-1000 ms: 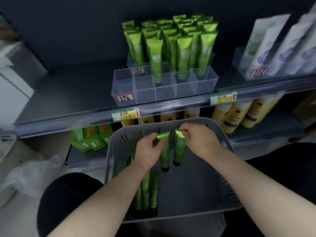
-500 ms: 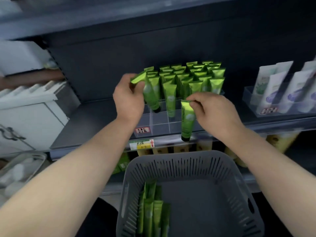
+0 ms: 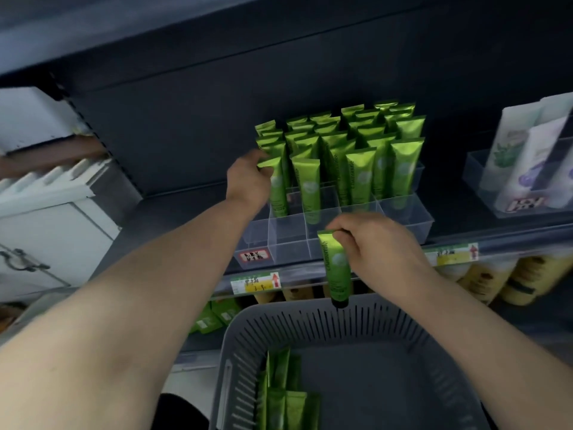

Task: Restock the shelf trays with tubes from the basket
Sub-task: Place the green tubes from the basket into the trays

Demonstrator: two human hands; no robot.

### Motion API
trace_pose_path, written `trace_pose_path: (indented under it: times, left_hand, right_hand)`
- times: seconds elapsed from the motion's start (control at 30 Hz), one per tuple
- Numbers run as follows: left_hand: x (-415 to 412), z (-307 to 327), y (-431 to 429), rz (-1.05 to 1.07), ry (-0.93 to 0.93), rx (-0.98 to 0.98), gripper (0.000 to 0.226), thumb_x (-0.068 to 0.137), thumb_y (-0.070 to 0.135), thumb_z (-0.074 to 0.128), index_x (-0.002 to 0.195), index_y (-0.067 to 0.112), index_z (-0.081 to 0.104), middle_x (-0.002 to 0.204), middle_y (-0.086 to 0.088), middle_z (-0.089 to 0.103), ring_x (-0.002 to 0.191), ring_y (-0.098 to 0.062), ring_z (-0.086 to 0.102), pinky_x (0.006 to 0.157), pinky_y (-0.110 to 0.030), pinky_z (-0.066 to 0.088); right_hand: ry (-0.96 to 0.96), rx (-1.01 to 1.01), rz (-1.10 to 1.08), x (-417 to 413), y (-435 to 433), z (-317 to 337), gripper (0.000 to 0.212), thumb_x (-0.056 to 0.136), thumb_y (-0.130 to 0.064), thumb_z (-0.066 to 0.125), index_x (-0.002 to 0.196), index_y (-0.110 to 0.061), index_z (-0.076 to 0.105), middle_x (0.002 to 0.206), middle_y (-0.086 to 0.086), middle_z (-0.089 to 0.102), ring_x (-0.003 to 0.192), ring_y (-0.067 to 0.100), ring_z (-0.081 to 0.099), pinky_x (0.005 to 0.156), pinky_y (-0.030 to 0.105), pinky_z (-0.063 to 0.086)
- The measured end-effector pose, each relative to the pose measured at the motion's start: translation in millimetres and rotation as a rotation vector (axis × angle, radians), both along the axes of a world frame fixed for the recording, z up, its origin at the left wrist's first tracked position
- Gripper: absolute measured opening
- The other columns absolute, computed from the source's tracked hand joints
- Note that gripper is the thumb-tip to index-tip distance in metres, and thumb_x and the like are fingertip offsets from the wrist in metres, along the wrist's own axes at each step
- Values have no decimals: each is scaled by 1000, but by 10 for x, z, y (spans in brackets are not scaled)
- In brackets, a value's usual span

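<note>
Two green plastic tubes are held, one in each hand. The left hand [image 3: 248,178] pinches the flat top of the first tube [image 3: 278,190] and keeps it upright, cap down, with its lower end inside a compartment at the left side of the clear plastic divided tray [image 3: 288,243]. The right hand [image 3: 375,243] grasps the second tube [image 3: 338,268] by its flat end. This tube hangs cap down in front of the front edge of the dark grey shelf [image 3: 186,209], above the far rim of the grey slotted plastic basket [image 3: 325,321]. Many standing green tubes [image 3: 372,156] fill the back compartments of the tray. Several loose green tubes [image 3: 285,395] lie along the left side of the basket.
</note>
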State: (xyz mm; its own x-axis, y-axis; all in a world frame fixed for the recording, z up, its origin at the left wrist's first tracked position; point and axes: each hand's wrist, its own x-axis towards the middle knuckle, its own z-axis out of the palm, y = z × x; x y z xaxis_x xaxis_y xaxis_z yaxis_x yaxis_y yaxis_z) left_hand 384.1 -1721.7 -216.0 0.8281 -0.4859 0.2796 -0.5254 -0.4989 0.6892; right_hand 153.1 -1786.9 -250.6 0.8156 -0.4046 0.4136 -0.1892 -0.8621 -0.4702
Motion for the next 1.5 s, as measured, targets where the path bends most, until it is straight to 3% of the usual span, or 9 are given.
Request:
trace_pose_path:
  times: [0.13, 0.27, 0.5, 0.73, 0.9, 1.0, 1.13, 1.37, 1.5]
  left_hand:
    - [23, 9, 46, -1, -32, 1, 29, 92, 10, 55, 121, 16, 61, 116, -5, 62, 91, -12, 57, 70, -15, 40]
    - [-4, 83, 185, -69, -42, -119, 32, 89, 3, 59, 120, 11, 59, 117, -4, 63, 106, -13, 59, 84, -14, 42]
    - [-78, 196, 624, -210, -188, -96, 26, 90, -3, 53, 106, 11, 69, 104, 2, 67, 96, -8, 61, 87, -13, 44]
    - [-166, 60, 942, -213, -63, -160, 38, 90, -9, 49, 87, 22, 72, 90, 8, 69, 85, 0, 62, 77, -2, 45]
    - [-193, -34, 994, -224, -53, -128, 40, 90, -8, 44, 90, 19, 73, 94, 6, 69, 94, -5, 64, 84, -14, 49]
    - [-195, -71, 981, -234, -65, -123, 42, 89, -10, 42, 91, 18, 74, 97, 4, 71, 96, -9, 64, 88, -22, 52]
    - [-232, -91, 962, -242, -62, -117, 42, 89, -10, 41, 95, 16, 73, 99, 3, 71, 97, -8, 65, 87, -19, 51]
    - [-332, -108, 989, -240, -72, -120, 40, 90, -10, 42, 95, 14, 73, 98, 3, 71, 92, -5, 63, 81, -9, 48]
    - [-407, -121, 989, -234, -52, -124, 39, 90, -10, 43, 93, 15, 73, 98, 3, 70, 93, -5, 64, 83, -13, 49]
  right_hand:
    - [22, 2, -21, 20, 25, -9, 19, 97, -20, 51, 106, -24, 67, 96, -5, 66, 90, 17, 59, 66, 36, 50]
    - [9, -23, -34, 27, 83, 148, 20, 96, -19, 53, 108, -22, 68, 101, -4, 68, 94, 17, 60, 68, 36, 52]
    - [-109, -99, -62, 443, 179, 698, 21, 96, -21, 52, 109, -23, 68, 104, -1, 69, 92, 21, 62, 72, 32, 50]
    - [-150, -112, -156, 1095, 110, 865, 22, 97, -23, 49, 112, -22, 66, 105, 1, 70, 92, 24, 64, 73, 33, 51]
    - [52, -162, -186, 1318, 22, 715, 23, 96, -15, 49, 112, -21, 65, 102, 4, 66, 96, 27, 60, 70, 29, 42]
    - [144, -261, -202, 1377, 14, 714, 26, 92, -11, 52, 111, -23, 65, 101, 5, 64, 110, 26, 48, 82, 35, 35]
    - [216, -332, -204, 1399, 4, 680, 31, 91, -14, 54, 116, -30, 62, 106, 4, 61, 115, 23, 41, 90, 39, 30]
    - [138, -330, -158, 1280, 42, 666, 27, 96, -23, 47, 119, -28, 60, 110, 2, 64, 116, 22, 41, 90, 40, 29]
    - [49, -363, -144, 1102, 96, 651, 26, 94, -18, 51, 117, -22, 62, 113, 3, 66, 116, 25, 42, 88, 39, 30]
